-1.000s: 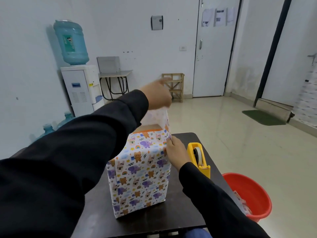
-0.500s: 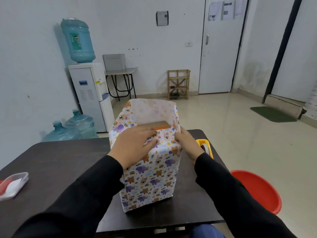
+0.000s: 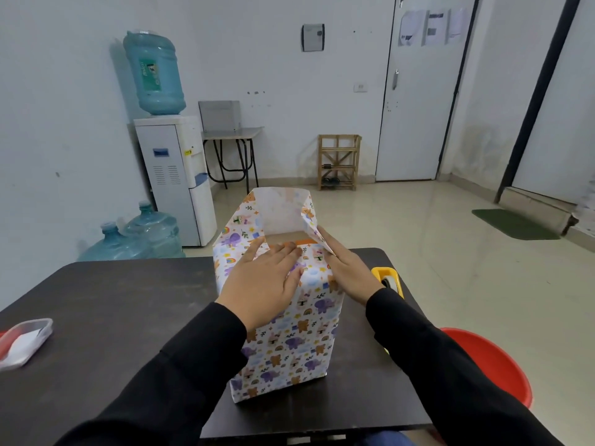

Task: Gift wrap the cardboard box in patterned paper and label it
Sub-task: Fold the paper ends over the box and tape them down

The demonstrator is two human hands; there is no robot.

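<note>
Squarely near the front edge of the dark table (image 3: 112, 300) stands the cardboard box (image 3: 283, 235), upright and sleeved in patterned paper (image 3: 289, 342) printed with small bears, elephants and rainbows. The paper covers the sides that face the camera and rises past the top of the box, where the far flap (image 3: 280, 210) stands up with its pale inner side showing. Only a brown strip of the box's top shows, crossed by a band of orange tape (image 3: 304, 242). The left hand (image 3: 264, 284) lies flat on the near flap, fingers straight and together, pressing the paper down over the near top edge. The right hand (image 3: 349, 272) rests along the right top edge, fingers stretched out against the crease of the right flap, which leans inward over them in a triangular fold; it does not curl round anything that can be seen. Both arms wear black sleeves. Just behind the right wrist a yellow tape dispenser (image 3: 388, 280) sits on the table, partly hidden. At the table's left edge lies a clear plastic container (image 3: 25, 342). On the floor to the right is a red basin (image 3: 495, 358). Against the far wall stand a water dispenser (image 3: 174, 175), spare water bottles (image 3: 141, 233) and a wooden rack (image 3: 338, 162).
</note>
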